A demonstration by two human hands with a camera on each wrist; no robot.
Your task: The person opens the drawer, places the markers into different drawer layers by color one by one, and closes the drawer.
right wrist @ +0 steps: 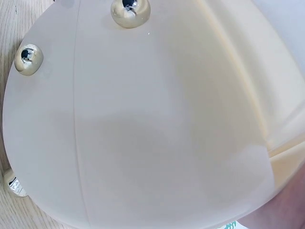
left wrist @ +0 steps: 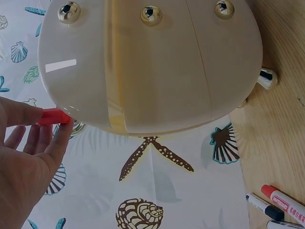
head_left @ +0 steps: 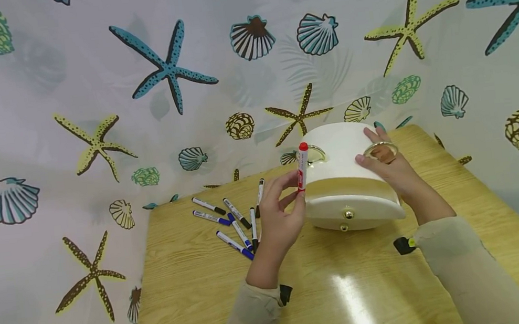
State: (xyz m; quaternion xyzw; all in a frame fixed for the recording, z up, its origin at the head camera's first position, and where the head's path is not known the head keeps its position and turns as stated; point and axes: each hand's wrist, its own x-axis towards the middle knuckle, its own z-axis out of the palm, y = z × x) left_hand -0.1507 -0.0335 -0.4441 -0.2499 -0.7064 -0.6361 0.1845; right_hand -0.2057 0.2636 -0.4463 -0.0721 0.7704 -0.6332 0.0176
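My left hand (head_left: 280,215) pinches a red whiteboard marker (head_left: 303,168) between thumb and fingers, its red end upward. The marker stands at the left side of a rounded white box (head_left: 334,149) with gold handles and knobs. In the left wrist view a red end (left wrist: 54,116) shows between the fingers, beside the box. My right hand (head_left: 395,169) rests on the box's right side by a gold ring handle (head_left: 396,147), thumb and fingers spread against the surface. In the right wrist view the box front (right wrist: 138,119) hides most of that hand.
Several black and blue markers (head_left: 208,217) lie loose on the wooden table (head_left: 188,296), left of the box. Another red marker (left wrist: 286,202) lies among them in the left wrist view. A shell-and-starfish printed cloth (head_left: 215,103) hangs behind the table.
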